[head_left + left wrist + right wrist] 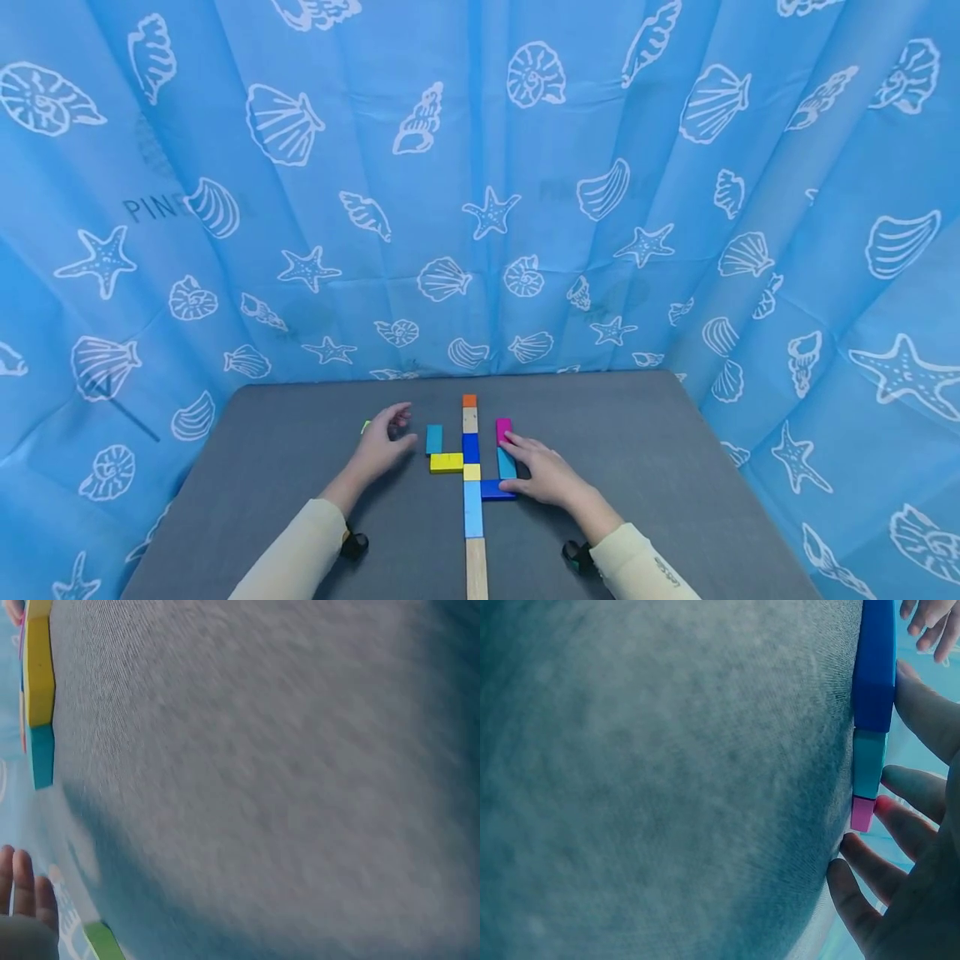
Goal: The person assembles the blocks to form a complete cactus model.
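Note:
My right hand (547, 473) lies over the right branch of a flat row of coloured blocks, fingers spread. Its thumb touches the dark blue block (874, 671), while fingertips rest at the teal block (869, 761) and the magenta block (503, 428). My left hand (384, 442) hovers above the table left of the row, fingers loosely bent with nothing between them. Partly hidden behind it is a green block (103, 941). Between that hand and the row, a teal block (434, 438) meets a yellow block (447, 463), which reaches the middle line.
Down the middle runs a line of blocks, with an orange block (469, 401) at the far end and a long plain wood block (476, 567) at the near end. A grey cloth-covered table (285, 467) lies beneath. Behind it hangs a blue shell-patterned curtain (480, 308).

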Demonstrator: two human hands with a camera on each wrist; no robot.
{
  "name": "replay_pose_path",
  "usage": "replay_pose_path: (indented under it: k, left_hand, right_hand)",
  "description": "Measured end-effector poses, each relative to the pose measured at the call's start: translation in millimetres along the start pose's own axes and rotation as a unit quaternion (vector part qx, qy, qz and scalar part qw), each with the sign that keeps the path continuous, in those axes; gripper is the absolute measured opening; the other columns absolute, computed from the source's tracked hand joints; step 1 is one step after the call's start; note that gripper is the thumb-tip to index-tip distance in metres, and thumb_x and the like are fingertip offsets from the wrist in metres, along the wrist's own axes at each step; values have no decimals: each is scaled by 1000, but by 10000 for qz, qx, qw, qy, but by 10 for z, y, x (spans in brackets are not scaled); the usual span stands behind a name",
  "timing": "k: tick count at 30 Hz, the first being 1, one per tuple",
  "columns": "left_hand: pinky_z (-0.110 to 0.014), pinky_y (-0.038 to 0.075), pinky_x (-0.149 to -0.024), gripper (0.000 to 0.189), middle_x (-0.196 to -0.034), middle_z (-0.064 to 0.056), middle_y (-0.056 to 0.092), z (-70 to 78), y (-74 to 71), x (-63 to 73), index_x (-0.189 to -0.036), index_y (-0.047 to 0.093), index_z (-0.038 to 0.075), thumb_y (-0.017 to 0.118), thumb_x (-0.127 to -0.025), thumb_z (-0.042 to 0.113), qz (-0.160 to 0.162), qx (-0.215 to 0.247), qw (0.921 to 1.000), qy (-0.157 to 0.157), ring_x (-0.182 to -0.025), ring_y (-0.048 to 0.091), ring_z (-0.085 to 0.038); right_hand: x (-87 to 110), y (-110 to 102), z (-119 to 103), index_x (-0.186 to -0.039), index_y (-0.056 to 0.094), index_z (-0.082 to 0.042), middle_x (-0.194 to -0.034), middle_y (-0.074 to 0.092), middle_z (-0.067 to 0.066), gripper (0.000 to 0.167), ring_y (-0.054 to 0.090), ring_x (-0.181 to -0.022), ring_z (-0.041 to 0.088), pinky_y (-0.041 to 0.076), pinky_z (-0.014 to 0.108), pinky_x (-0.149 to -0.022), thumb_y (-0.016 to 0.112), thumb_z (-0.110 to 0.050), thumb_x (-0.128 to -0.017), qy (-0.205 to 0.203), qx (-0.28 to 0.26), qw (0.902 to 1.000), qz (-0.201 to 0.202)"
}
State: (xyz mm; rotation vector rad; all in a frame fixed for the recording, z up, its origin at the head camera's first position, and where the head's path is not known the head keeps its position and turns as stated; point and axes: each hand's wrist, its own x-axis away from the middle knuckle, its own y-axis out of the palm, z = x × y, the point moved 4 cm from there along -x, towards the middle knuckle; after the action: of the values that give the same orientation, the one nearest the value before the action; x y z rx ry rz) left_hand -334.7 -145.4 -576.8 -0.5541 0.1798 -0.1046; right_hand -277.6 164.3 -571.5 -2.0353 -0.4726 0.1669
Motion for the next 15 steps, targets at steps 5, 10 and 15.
replay_pose_path:
  k: [5, 10, 15]
  left_hand:
    - [-57, 46, -98, 54, -127, -18, 63, -37, -167, 59, -141, 54, 1, 72, -90, 3, 448, 24, 9988, 191, -113, 58, -32]
    - [-62, 38, -104, 56, -139, -20, 50, -180, -280, 75, -143, 54, 5, 73, -90, 9, 593, -400, 9973, -188, -128, 46, -39]
    - [-69, 27, -109, 68, -153, -26, 32, -310, -353, 75, -152, 40, 6, 68, -89, 7, 422, -797, 9935, -691, -139, 29, -47]
  right_hand:
    - [9, 7, 1, -153, 46, -18, -163, 36, 6, 76, 34, -148, 40, 32, 67, -112, 72, -51, -90, -5, 6, 10000, 16]
    - [10, 12, 2, -152, 47, -17, -163, 36, 7, 76, 35, -147, 41, 31, 69, -110, 72, -51, -90, -16, -28, 10000, -3]
    - [6, 5, 4, -152, 47, -17, -163, 36, 7, 76, 35, -147, 40, 30, 69, -111, 72, -52, -90, -34, -71, 10000, 5]
